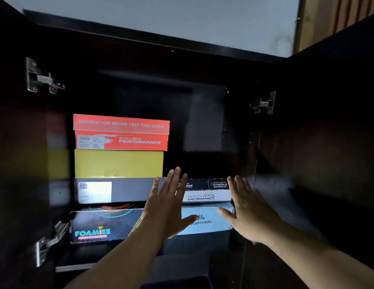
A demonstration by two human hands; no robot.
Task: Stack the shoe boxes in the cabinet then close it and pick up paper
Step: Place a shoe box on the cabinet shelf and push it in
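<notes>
As both arms reach in, left hand (168, 207) flat, right hand (245, 213) spread on shoe boxes (207, 205)

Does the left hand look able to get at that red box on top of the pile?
Probably yes. The left hand is open in front of the lower boxes, and the red box sits atop the yellow box with both cabinet doors open and nothing in front. It would only need to lift up and leftward.

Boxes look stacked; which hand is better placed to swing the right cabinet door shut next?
Right. The right hand lies open at the right end of the light blue box, nearest the right door. The left hand lies mid-cabinet over the boxes.
</notes>
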